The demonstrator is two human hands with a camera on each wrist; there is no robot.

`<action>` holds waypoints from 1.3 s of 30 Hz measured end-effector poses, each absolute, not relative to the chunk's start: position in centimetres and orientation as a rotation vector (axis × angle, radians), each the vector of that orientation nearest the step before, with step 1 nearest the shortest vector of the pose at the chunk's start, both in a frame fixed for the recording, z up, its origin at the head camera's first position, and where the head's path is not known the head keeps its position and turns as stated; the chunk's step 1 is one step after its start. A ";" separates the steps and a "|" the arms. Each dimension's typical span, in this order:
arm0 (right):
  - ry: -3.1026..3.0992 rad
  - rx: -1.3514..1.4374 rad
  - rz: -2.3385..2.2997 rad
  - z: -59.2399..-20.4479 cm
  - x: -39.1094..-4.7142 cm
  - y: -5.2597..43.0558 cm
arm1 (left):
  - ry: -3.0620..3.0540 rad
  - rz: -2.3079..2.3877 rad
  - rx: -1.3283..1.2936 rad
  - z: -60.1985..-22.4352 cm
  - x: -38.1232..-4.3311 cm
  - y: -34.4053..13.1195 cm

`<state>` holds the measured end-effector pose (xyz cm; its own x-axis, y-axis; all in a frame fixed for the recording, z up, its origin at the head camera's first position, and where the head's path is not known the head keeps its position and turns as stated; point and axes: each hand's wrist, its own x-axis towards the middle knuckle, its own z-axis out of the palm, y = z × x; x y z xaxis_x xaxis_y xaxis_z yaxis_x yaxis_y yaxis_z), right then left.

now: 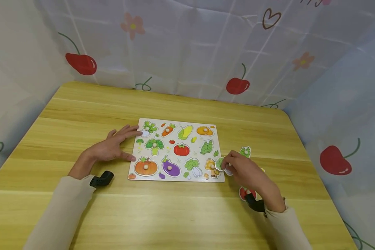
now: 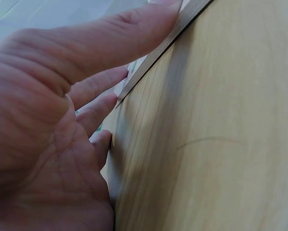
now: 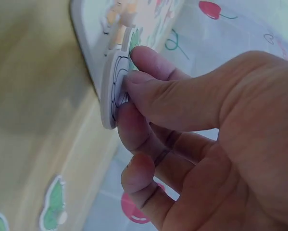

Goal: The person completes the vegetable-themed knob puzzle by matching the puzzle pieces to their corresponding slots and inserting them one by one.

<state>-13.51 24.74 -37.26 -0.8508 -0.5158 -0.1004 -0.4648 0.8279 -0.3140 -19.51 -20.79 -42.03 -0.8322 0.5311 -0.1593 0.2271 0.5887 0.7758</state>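
Note:
A wooden vegetable puzzle board (image 1: 168,139) lies flat on the table. My left hand (image 1: 110,146) rests at its left edge with fingers extended, the thumb on the lower part and fingertips near the radish piece (image 1: 147,129). In the left wrist view, the left thumb (image 2: 119,41) lies on the board's rim. At the board's lower right corner, my right hand (image 1: 245,172) pinches a bok choy puzzle piece (image 3: 111,94) by its knob between thumb and fingers. The piece is tilted, beside the mushroom piece (image 1: 210,165); the right hand partly covers it in the head view.
Right of the board lie a green leafy-looking piece (image 1: 246,150), a tomato piece (image 1: 243,193) and a mostly hidden yellow-edged piece (image 1: 263,170). Knobbed pumpkin (image 1: 140,168), eggplant (image 1: 175,170) and broccoli (image 1: 150,143) pieces sit in the board. A printed curtain (image 1: 181,52) stands behind the table.

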 end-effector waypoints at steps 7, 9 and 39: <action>2.819 -0.821 -0.486 -36.7 -14.0 23.6 | 2.448 1.105 0.613 -42.0 -19.7 -20.7; 2.802 -0.863 -0.509 -36.8 -14.2 22.9 | 2.453 1.094 0.612 -42.0 -19.7 -20.8; 2.696 -1.005 -0.452 -39.3 -14.7 16.9 | 2.446 1.111 0.610 -42.3 -19.5 -20.9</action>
<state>-14.74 16.95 -39.29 -0.7389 -0.6656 -0.1051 -0.5949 0.7176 -0.3621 -19.54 -20.86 -42.33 -0.8317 0.5307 -0.1633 0.2263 0.5925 0.7731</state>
